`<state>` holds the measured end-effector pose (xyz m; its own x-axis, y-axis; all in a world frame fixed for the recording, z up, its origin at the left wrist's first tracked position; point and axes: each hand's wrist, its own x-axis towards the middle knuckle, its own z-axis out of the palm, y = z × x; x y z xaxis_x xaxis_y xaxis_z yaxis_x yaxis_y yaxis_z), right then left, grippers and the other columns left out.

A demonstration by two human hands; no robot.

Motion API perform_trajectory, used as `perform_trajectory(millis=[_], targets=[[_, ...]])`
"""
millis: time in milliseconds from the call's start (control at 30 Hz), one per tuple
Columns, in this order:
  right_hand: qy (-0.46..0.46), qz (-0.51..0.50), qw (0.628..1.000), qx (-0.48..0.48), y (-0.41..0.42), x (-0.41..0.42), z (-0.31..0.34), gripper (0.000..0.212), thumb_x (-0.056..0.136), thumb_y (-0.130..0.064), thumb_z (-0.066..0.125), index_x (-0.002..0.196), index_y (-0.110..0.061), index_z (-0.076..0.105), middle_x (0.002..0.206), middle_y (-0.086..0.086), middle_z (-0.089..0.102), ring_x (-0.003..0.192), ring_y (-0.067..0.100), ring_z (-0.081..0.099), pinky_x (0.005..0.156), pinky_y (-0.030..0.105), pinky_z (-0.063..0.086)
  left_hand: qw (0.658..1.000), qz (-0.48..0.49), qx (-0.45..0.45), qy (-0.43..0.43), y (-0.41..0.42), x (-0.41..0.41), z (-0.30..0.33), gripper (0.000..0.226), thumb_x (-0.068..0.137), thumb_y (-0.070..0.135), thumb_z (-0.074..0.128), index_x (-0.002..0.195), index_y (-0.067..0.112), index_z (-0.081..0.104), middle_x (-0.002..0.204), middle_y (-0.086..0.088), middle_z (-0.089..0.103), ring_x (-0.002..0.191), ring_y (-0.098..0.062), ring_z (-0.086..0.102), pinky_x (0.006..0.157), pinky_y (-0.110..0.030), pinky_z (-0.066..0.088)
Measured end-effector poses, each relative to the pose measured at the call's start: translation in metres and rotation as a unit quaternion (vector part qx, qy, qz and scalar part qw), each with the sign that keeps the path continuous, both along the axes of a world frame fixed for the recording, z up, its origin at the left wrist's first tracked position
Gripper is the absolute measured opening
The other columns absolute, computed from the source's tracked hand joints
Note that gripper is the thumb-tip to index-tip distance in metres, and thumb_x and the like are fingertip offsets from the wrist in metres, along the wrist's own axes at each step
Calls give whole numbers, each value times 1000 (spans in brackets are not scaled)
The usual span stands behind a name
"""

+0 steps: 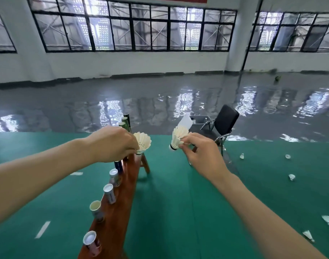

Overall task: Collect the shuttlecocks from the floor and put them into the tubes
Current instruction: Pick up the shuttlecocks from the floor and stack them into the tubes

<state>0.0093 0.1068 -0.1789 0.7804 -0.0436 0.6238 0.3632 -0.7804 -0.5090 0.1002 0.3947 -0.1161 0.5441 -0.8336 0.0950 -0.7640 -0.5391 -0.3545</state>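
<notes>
Both arms outstretched: left hand (pixel 111 144) grip pinching shuttlecock (pixel 142 143); right hand (pixel 201 149) grip pinching second shuttlecock (pixel 177 138).

Bench top: a row of upright tubes (pixel 109 193) lines the left edge of the wooden bench (pixel 120 202); the right strip is bare.
Green mat (pixel 178 202): open between bench and scattered shuttlecocks (pixel 291 177).
Ahead right: black chair (pixel 223 124) blocks.
</notes>
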Motion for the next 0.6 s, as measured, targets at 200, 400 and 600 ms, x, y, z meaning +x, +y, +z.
perform_trajectory(millis=[200,400,600], targets=[[31,24,999,22,-9,141,-22,12,91,-25,78,99,-15,78,98,-6,77,54,-2,50,66,27,48,995,87,44,21,8,108,-23,26,98,36,45,106,30,69,109,17,71,92,-9,66,76,-33,55],[55,44,997,32,3,291,-28,10,92,-25,77,99,-17,77,97,-8,77,52,2,51,68,36,55,983,139,31,112,21,248,-47,25,101,33,47,109,30,71,110,13,72,99,-14,66,83,-35,54],[78,61,992,76,7,436,-27,12,95,-22,75,102,-13,77,96,-2,76,63,17,67,68,36,55,970,165,107,145,24,372,-82,21,98,25,43,81,22,54,85,6,61,75,-25,55,67,-34,51]])
